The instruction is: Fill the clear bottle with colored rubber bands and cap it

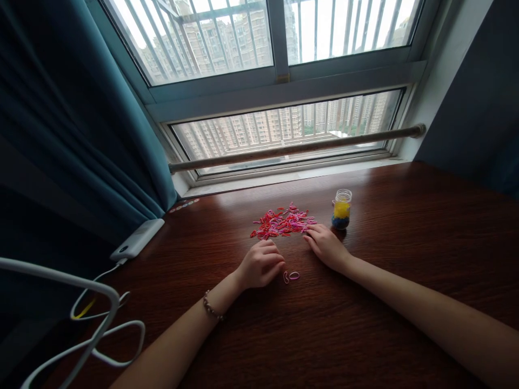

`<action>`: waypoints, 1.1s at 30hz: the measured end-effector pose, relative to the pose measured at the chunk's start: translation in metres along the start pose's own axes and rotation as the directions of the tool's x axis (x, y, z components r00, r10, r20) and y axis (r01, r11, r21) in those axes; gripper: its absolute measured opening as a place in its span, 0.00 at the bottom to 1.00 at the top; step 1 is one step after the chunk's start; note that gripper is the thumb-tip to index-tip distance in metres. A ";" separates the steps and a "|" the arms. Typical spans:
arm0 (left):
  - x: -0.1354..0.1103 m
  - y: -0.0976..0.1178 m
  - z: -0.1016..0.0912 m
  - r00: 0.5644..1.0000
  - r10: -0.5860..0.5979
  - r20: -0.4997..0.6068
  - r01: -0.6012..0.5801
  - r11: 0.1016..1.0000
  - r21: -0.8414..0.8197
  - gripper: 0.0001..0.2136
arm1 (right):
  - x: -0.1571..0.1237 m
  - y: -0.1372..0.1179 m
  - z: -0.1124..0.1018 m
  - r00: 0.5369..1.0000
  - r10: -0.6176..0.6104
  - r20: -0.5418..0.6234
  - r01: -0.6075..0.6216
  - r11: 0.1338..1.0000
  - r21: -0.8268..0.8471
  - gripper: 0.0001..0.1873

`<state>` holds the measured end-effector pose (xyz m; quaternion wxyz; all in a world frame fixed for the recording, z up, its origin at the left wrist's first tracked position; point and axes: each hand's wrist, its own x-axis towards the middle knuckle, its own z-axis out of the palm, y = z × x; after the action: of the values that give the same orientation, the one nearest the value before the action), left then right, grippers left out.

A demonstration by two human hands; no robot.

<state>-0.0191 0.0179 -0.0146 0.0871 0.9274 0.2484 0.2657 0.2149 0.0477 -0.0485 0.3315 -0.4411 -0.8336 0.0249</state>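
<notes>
A pile of small red and pink rubber bands (282, 222) lies on the dark wooden desk (365, 324) near the window. My left hand (260, 264) rests on the desk just below the pile, its fingers curled under; whether they hold anything is hidden. My right hand (325, 245) lies at the pile's right edge, fingers stretched toward the bands and touching them. Two pink bands (291, 276) lie apart between my hands. A small open glass jar (341, 208) with yellow and blue contents stands just beyond my right hand.
A white power bank (137, 238) with a cable lies at the desk's left edge beside a teal curtain (73, 119). White cables (85, 324) loop at the lower left. A rail (295, 147) runs along the window behind the desk.
</notes>
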 end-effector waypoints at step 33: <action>-0.016 -0.062 -0.008 0.830 -0.512 -0.220 0.552 0.811 0.193 0.08 | -0.009 -0.050 -0.021 0.950 -0.297 0.100 0.195 0.809 0.555 0.07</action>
<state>-0.0613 0.0638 -0.0332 0.0214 0.7997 0.5360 0.2697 0.1942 0.0049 -0.0204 0.3649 -0.2138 -0.8696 0.2547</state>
